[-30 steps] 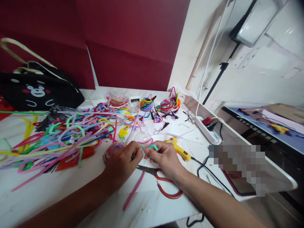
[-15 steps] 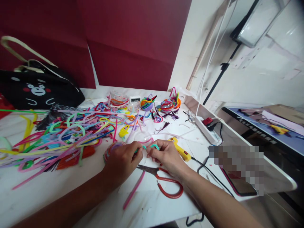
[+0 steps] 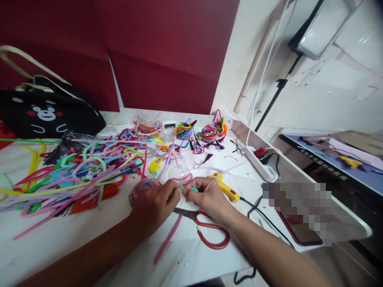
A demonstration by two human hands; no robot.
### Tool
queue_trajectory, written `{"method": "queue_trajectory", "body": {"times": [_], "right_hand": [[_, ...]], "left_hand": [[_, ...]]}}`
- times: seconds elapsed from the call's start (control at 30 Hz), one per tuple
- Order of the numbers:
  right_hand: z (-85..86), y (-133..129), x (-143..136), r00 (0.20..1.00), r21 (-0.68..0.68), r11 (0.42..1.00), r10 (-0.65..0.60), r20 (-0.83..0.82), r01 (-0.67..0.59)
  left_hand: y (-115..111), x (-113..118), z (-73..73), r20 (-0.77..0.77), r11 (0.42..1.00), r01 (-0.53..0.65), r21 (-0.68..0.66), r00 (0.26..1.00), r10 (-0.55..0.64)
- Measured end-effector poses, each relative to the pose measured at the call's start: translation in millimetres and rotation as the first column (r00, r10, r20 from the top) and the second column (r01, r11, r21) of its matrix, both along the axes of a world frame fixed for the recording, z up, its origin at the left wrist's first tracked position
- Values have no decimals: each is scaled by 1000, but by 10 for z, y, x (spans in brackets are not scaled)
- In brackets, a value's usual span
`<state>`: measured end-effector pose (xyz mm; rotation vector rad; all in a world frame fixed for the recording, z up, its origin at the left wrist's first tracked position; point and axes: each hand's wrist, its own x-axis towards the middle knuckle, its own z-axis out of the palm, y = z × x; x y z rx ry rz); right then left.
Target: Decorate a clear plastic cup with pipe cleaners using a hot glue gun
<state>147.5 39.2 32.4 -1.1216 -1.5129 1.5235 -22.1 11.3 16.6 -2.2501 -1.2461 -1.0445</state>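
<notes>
Between my fingertips is a short teal pipe cleaner (image 3: 194,189), mostly covered by the fingers. My left hand (image 3: 157,198) pinches one end of it, and my right hand (image 3: 206,195) is closed on the other, with the hands nearly touching. Under the wrists lie scissors (image 3: 213,235) with red handles, their blades pointing left. A pink pipe cleaner (image 3: 168,240) rests beside them. Left of my left hand sits a coiled multicolour ball (image 3: 140,189), partly hidden. Just beyond my fingers is a clear plastic dome (image 3: 178,173).
A yellow glue gun (image 3: 227,189) lies right of my right hand, its cord running toward the front. Heaped pipe cleaners (image 3: 89,171) cover the left. Wrapped balls (image 3: 184,130) stand at the back. A power strip (image 3: 260,163) and a phone (image 3: 302,231) are at the right.
The teal pipe cleaner's curl at my right fingers shows less now, as those fingers have shifted slightly around it. Both hands stay in nearly the same place.
</notes>
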Motion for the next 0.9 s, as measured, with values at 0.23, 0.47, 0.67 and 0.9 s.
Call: {"method": "queue_trajectory", "body": {"times": [0.23,0.47,0.67,0.9], "right_hand": [[-13,12,32,999,72,997,-34,-2,34],[2,102,79,995,36,997,-61,-75,64],[-39,108,85,995,20,1000,-10,-102,12],[-22,102,97,994,-4,1000,-9,-108,9]], "left_hand": [[17,-27,17,69,993,82,-88,995,-76],[29,-52,41,88,995,87,-42,993,-83],[40,-34,80,37,988,153,23,987,-153],[41,-54,117,38,976,207,63,977,-210]]}}
